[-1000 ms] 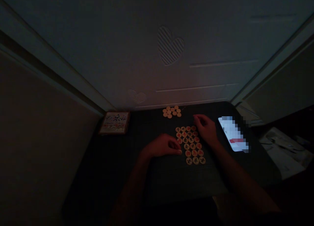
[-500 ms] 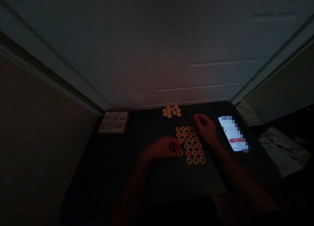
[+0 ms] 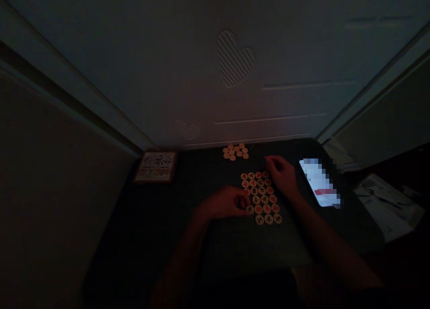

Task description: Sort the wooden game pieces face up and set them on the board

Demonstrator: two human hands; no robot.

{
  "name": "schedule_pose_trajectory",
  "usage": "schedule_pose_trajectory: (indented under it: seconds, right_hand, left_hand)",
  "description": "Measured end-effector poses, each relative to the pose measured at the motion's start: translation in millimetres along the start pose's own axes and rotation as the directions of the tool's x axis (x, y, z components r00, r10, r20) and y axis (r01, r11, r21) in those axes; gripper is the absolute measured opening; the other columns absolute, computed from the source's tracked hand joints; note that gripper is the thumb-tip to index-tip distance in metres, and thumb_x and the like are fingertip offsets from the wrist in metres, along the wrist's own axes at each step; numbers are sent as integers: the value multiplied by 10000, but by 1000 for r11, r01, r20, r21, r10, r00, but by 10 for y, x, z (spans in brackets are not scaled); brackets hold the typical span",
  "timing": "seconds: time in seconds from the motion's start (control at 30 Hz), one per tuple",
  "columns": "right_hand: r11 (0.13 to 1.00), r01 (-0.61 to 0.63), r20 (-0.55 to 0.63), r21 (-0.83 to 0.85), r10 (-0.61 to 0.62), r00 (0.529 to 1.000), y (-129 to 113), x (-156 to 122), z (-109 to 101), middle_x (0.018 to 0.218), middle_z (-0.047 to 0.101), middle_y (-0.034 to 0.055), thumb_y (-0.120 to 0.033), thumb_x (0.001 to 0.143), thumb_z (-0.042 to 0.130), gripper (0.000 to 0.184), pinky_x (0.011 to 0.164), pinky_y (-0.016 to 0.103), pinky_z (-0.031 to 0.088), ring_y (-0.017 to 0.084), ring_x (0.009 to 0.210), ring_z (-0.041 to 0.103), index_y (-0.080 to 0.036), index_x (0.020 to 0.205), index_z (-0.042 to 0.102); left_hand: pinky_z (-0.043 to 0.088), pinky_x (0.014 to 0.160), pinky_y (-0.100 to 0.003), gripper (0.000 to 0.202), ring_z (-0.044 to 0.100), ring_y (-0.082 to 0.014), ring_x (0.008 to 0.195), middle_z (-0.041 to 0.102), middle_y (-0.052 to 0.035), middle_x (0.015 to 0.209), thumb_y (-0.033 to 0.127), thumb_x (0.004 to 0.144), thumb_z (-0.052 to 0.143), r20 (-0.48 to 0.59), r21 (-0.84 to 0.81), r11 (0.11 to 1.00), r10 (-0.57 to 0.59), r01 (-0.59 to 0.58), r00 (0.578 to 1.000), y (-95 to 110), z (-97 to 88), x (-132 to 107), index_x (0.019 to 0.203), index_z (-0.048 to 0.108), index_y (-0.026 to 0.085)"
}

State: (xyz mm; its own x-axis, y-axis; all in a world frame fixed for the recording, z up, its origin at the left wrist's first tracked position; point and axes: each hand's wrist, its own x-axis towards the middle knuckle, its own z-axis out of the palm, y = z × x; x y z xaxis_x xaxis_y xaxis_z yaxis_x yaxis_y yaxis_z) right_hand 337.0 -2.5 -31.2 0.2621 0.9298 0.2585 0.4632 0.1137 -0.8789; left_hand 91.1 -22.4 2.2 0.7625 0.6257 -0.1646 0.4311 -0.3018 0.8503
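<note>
Round wooden Chinese chess pieces (image 3: pixel 264 199) with black or red characters lie face up in rows on the dark table. My left hand (image 3: pixel 228 202) is at the left edge of these rows, its thumb and fingers closed on a black-marked Chinese chess piece (image 3: pixel 249 209) that lies flat next to a red one. Part of a piece in the left column is hidden behind its fingers. My right hand (image 3: pixel 282 174) rests by the top right corner of the rows, fingers curled; whether anything is inside them is hidden.
Toward the wall, a loose cluster of blank-looking round pieces (image 3: pixel 236 152) lies on the table (image 3: pixel 215 251). A flat printed box (image 3: pixel 156 167) is at the back left. To the right lies a lit phone (image 3: pixel 316 183). Papers (image 3: pixel 389 206) are beyond the right edge.
My left hand has slid slightly right, bringing its piece up against the neighbouring red-marked piece. My right hand has stayed nearly still.
</note>
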Motion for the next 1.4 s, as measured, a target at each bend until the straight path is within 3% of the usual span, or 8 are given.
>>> schedule_pose_trajectory:
  seconds: [0.23, 1.0, 1.4]
  right_hand:
    - [1000, 1, -3, -14, -1, 1000, -14, -1, -1, 854, 756, 72, -562, 917, 576, 434, 670, 318, 539, 210, 744, 695, -181, 1030, 751]
    - [1000, -13, 2, 17, 13, 1000, 11, -1, 12, 847, 750, 57, -525, 917, 593, 378, 662, 309, 535, 206, 741, 699, -195, 1016, 749]
    - [1000, -7, 10, 2, 7, 1000, -26, -9, 6, 858, 751, 63, -523, 923, 582, 384, 673, 313, 539, 207, 748, 695, -192, 1025, 749]
  left_hand:
    - [363, 594, -229, 291, 601, -127, 673, 660, 41, 758, 381, 770, 796, 53, 129, 989, -76, 68, 996, 11, -8, 11, 1037, 759, 271]
    - [371, 589, -222, 277, 553, -112, 629, 617, 47, 724, 313, 810, 714, 2, 28, 992, -124, 123, 992, -7, -7, 30, 1069, 701, 215]
    - [379, 596, -227, 249, 559, -115, 641, 621, 39, 729, 307, 824, 700, -4, 67, 992, -104, 104, 995, -13, -5, 34, 1058, 720, 224]
